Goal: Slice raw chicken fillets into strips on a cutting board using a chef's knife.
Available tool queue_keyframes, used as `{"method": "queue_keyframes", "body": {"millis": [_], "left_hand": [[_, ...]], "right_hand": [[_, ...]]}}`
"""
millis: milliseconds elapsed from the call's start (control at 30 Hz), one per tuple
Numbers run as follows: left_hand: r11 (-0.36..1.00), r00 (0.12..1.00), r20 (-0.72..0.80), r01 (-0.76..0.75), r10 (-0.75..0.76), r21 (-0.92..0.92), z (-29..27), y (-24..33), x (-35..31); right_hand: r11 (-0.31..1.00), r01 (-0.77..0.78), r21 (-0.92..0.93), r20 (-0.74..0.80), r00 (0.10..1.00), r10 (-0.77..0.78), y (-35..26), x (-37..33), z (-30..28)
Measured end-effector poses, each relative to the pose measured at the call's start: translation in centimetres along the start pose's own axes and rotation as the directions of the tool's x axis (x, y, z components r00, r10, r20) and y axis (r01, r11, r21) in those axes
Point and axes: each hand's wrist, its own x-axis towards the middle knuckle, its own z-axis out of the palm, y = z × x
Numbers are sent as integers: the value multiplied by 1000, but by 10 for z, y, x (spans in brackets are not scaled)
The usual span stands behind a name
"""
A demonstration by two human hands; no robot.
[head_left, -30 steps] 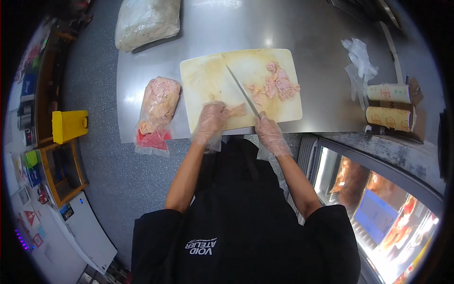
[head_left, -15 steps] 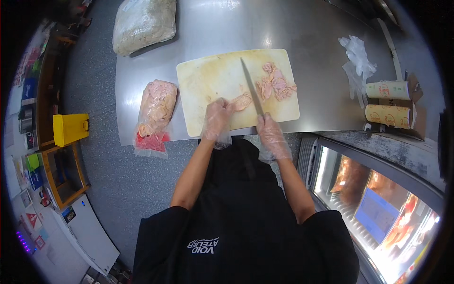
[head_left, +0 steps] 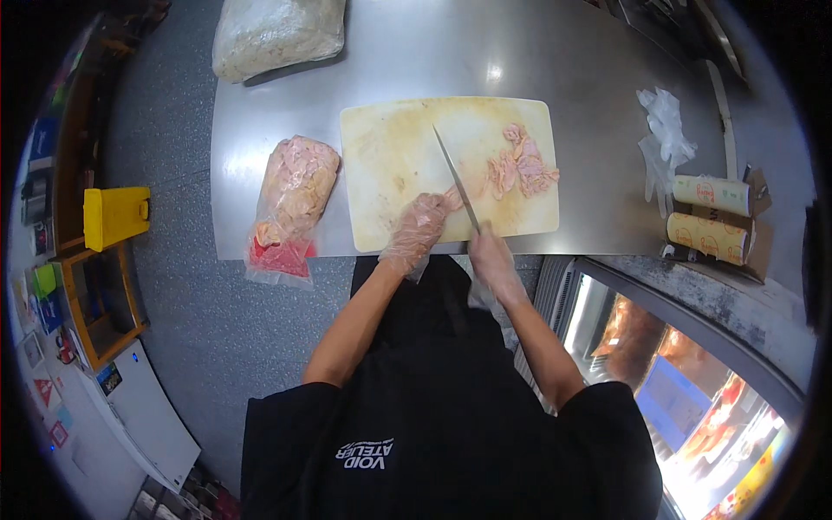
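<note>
A long knife [head_left: 452, 172] is held by its handle in my gloved right hand [head_left: 492, 260] at the near edge of the white cutting board [head_left: 377, 143]. Its blade slants away to the far left across the board. Close to the blade's left side, my gloved left hand [head_left: 418, 230] is closed on a strip of raw pale-pink meat [head_left: 454, 198], mostly hidden by the fingers and the blade. To the right of the knife lies a loose heap of raw meat pieces [head_left: 524, 163]. A clear bag of raw meat [head_left: 299, 182] rests left of the board, its red-marked end overhanging the table edge.
A large wrapped bag [head_left: 279, 36] stands on the steel table [head_left: 433, 56] at the far left. Clear plastic gloves [head_left: 666, 126] lie at the right, beside two printed rolls [head_left: 709, 232] in a cardboard box. A lit display case [head_left: 676, 373] is at lower right, a yellow bin [head_left: 114, 217] at left.
My left hand has come nearer the knife, and less of the meat strip shows past its fingers. The knife still points away; the whole view has shifted slightly.
</note>
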Motion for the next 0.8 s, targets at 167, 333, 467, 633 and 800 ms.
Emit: {"method": "queue_keyframes", "body": {"millis": [167,333,467,633,800], "left_hand": [[171,807,391,504,-443,-847,-5,16,-3],[997,981,-183,57,-65,-50,-7,25,-2],[966,965,30,259,-259,-8,-5,37,10],[942,928,201,277,-314,191,-17,48,31],[959,938,244,203,-248,195,-13,42,32]], "right_hand": [[973,231,-4,-206,952,-227,-59,130,-8],[991,70,112,-66,996,-63,-63,110,-27],[992,-48,-117,38,998,53,-3,17,-17],[989,-127,-77,-136,984,116,40,4,-49],[998,-64,20,-145,987,66,27,0,-46]]}}
